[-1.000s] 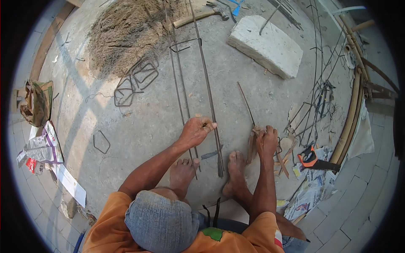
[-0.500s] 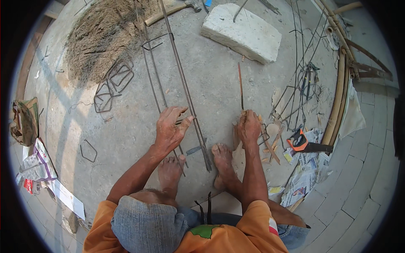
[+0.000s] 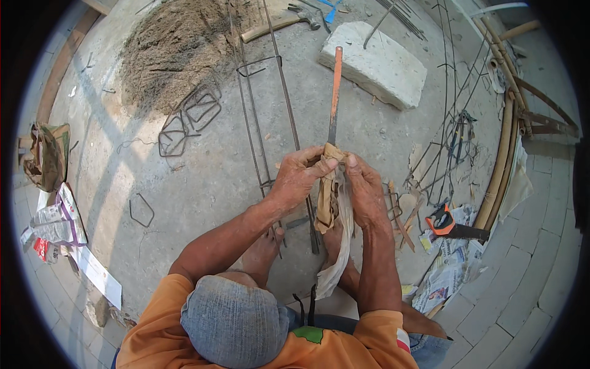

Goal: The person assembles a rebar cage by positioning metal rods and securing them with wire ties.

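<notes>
An orange and dark hacksaw blade [image 3: 335, 92] points away from me, its lower end wrapped in crumpled brown paper or tape [image 3: 327, 212]. My left hand [image 3: 299, 178] pinches this wrapping near the bare blade, thumb on top. My right hand [image 3: 367, 190] has thumb and fingers closed on the wrapping's right side. From between my hands a pale strip [image 3: 342, 249] hangs toward my body. Under my left arm run long steel bars [image 3: 287, 92], with a bent stirrup [image 3: 260, 66] across their far part. Their near ends lie by my feet.
Beyond the bars are a sand heap [image 3: 178, 58], a hammer [image 3: 273, 27] and a white stone block [image 3: 375, 64]. Bent wire stirrups [image 3: 189, 120] lie left. On the right are a handsaw [image 3: 452, 226], newspaper [image 3: 445, 270], thin bars [image 3: 447, 92] and bamboo poles [image 3: 498, 166].
My right hand has brought the wrapped blade up and inward. My left hand has left the steel bars, moved right and closed on the wrapping. The view has shifted slightly.
</notes>
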Demonstrator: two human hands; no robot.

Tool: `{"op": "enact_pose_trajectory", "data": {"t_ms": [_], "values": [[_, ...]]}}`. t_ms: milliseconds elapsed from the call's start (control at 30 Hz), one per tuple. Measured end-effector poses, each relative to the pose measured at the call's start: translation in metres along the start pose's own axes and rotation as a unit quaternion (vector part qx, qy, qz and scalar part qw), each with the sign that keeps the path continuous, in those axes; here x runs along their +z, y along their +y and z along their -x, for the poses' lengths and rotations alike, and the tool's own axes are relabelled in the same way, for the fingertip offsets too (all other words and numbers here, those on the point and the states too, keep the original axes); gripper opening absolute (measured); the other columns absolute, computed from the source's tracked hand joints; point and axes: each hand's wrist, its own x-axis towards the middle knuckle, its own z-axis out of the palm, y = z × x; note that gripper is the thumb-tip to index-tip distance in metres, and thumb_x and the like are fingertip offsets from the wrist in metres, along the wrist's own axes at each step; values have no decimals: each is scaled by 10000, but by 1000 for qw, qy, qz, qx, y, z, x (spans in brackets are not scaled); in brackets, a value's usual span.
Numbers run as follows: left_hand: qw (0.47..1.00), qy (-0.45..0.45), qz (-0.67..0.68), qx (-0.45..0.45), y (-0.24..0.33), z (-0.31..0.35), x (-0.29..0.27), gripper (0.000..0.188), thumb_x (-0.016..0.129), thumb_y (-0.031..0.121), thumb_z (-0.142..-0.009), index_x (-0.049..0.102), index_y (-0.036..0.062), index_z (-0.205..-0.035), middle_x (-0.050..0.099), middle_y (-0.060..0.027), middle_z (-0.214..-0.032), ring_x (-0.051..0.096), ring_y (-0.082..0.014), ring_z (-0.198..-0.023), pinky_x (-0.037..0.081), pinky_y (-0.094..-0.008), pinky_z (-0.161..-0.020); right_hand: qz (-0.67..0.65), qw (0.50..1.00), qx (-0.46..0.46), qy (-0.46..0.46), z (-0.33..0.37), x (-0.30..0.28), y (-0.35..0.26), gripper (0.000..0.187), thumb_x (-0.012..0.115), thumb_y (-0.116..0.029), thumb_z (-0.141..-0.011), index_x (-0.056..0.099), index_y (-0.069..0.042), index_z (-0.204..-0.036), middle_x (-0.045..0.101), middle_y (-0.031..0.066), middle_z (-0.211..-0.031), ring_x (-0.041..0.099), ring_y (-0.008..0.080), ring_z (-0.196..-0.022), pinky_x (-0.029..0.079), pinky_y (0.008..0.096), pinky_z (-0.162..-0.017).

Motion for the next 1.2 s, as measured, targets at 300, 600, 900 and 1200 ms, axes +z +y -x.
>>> {"op": "enact_pose_trajectory", "data": {"t_ms": [300,600,900,1200], "values": [[994,-3,101,-39,12,6,-31,252,636,123,-917,644,-23,-1122,690,-83,-1001,650,-138,-896,525,-290,-803,54,995,-24,-77,12,10,12,479,616,-197,-944,459,44,-1328,597,176,-1175,564,191,-1084,444,300,-933],[958,-127,259,2,14,10,-40,338,713,178,-847,664,47,-1154,588,-142,-1297,550,-245,-1203,403,-416,-1060,-105,991,1,-86,0,20,19,443,617,-116,-918,465,28,-1308,624,147,-1125,629,173,-975,511,289,-844],[983,-146,111,-2,15,16,-55,298,801,194,-772,672,53,-999,705,-93,-1012,646,-186,-984,489,-341,-894,-322,933,82,-138,-4,27,73,594,655,-93,-838,406,4,-1369,620,67,-999,640,151,-783,545,259,-637],[987,-103,122,-3,32,15,-25,280,773,171,-812,655,28,-1023,698,-84,-961,645,-133,-890,526,-289,-768,-429,862,120,-241,16,24,94,391,655,-424,-873,536,-90,-1037,506,37,-764,540,144,-691,412,260,-456]]}}
